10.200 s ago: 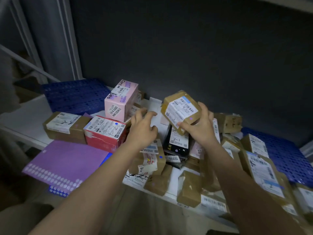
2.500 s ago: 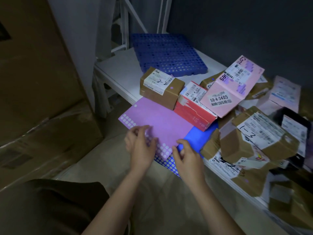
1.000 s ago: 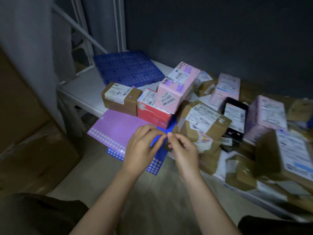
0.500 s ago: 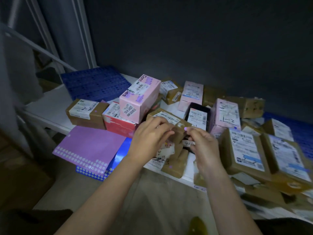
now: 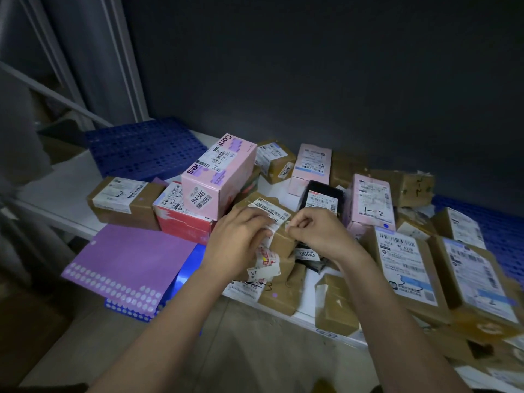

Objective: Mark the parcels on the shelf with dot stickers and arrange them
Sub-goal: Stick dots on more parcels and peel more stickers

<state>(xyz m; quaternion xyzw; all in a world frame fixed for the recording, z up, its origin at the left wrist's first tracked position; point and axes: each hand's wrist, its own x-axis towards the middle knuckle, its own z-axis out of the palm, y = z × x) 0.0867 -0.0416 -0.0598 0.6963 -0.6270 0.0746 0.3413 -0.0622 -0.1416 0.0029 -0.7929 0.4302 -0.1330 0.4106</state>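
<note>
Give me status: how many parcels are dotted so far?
Done: the brown box at left, the pink "1-2" box and a front brown parcel show dots. In hand: both hands, left and right, work on the labelled brown parcel. Left: right-side boxes show no dot; pile unarranged.

Head view, down over shelf [image 5: 56,194]

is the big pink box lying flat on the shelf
No, the big pink box sits tilted, propped on the red box with one end raised.
</note>
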